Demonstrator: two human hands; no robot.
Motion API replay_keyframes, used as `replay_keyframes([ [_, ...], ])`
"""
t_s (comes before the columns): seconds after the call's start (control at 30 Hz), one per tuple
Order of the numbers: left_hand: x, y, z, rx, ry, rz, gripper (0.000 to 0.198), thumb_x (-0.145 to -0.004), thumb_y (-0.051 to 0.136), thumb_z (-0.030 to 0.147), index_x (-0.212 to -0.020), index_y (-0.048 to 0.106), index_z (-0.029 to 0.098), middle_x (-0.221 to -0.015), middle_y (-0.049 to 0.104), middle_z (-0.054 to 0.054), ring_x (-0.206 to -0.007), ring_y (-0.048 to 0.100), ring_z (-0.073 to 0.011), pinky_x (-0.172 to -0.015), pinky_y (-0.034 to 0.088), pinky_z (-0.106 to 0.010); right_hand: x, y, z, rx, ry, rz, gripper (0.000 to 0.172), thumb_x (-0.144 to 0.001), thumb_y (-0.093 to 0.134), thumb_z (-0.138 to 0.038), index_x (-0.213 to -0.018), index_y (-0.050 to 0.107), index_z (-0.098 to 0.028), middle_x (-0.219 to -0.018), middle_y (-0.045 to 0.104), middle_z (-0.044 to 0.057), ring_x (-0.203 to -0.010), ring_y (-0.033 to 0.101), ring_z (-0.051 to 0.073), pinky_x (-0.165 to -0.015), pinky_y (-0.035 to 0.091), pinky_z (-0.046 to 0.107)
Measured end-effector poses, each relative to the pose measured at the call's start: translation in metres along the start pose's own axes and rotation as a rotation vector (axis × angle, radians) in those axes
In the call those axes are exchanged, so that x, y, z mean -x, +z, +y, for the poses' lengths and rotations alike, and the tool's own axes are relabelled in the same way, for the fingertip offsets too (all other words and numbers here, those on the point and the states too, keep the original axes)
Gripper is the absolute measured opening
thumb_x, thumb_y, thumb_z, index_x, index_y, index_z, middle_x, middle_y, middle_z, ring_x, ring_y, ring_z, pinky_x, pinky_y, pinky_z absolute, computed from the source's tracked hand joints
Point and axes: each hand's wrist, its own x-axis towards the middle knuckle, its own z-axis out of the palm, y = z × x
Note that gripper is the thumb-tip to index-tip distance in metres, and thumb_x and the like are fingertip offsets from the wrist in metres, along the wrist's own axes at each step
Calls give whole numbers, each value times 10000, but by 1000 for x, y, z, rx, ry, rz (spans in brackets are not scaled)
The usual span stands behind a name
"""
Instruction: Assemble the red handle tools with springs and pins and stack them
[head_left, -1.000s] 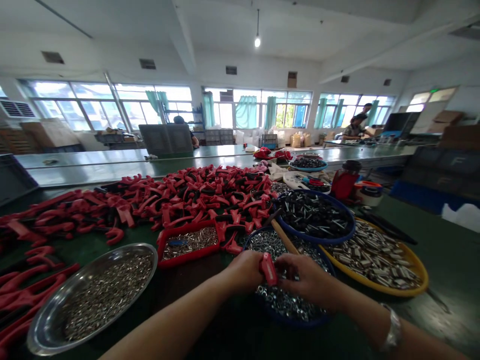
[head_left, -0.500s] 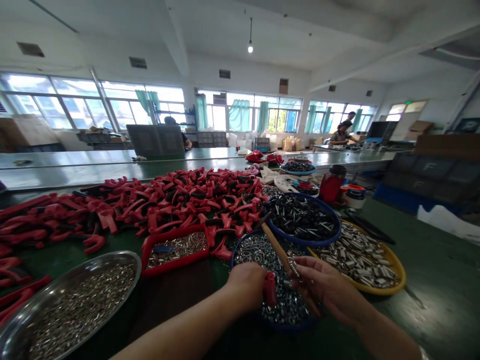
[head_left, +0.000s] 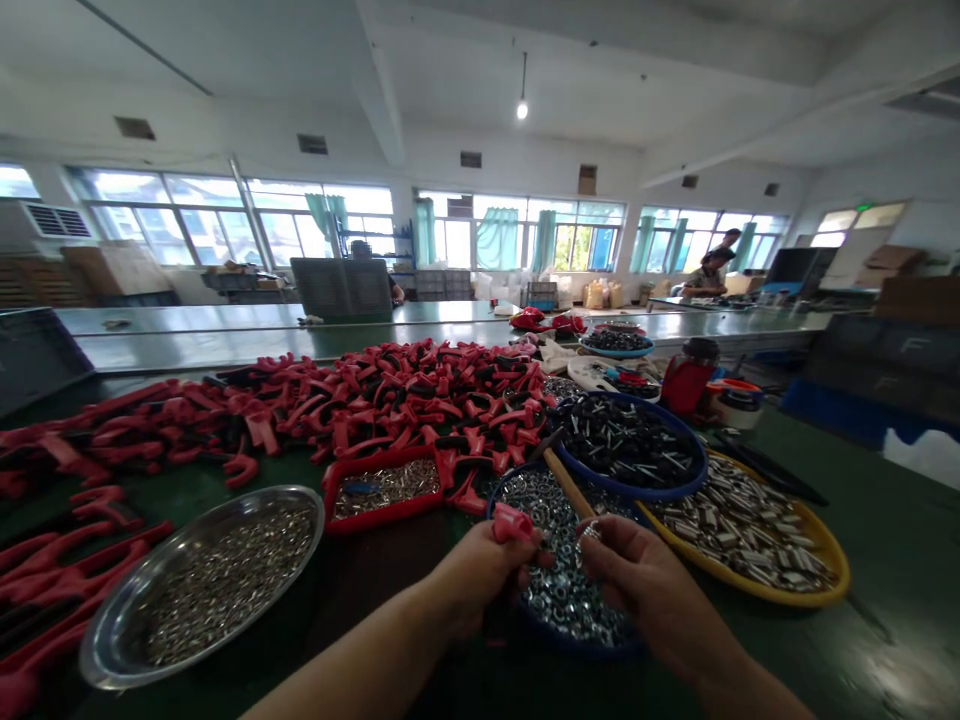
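Note:
My left hand (head_left: 487,560) is closed round a red plastic part (head_left: 512,522), its end showing above the fingers. To its right, my right hand (head_left: 630,565) pinches a small shiny metal piece (head_left: 589,535) between thumb and fingers. Both hands are over a blue basin of metal nuts (head_left: 559,600), a small gap between them. A hammer's wooden handle (head_left: 568,482) lies across that basin, its lower end hidden by my right hand. Behind it a blue basin (head_left: 686,490) holds black-headed screws. Metal sleeves fill a yellow basin (head_left: 832,598) at the right.
Red plastic parts (head_left: 360,395) are heaped across the left and middle. A red tray (head_left: 382,525) and a steel bowl (head_left: 97,675) hold small metal pieces. A red bottle (head_left: 686,385) stands at the back right. People (head_left: 709,272) sit at a far table.
The view has swung left. My left hand has turned, so the red part now points up instead of down. My right hand has shifted lower on the hammer handle, and the metal piece stays in its fingers.

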Motion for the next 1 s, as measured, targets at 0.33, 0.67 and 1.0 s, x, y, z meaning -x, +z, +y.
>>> replay_keyframes([
  [0.33,42,-2,-18,473,-114,65,465,-574,685,559,-666,524,133,-512,457,58,-417,333,-32,-410,238,-167,1,47,16,26,112,-82,440,-654,659,-561,-714,431,-190,-490,476,-75,-389,362,29,-332,149,129],
  [0.67,48,-10,-36,412,-25,168,422,-619,652,544,-660,544,139,-505,474,39,-422,363,-58,-418,268,-189,1,62,31,31,165,-89,443,-665,626,-587,-713,440,-189,-479,487,-75,-343,370,26,-308,120,125],
  [1.0,59,-14,-56,40,505,375,90,-698,588,178,-786,594,160,-765,624,-39,-716,565,-152,-681,433,-245,-2,86,32,11,40,-8,404,-656,672,-535,-722,478,-187,-546,443,-87,-445,375,30,-392,306,125],
])
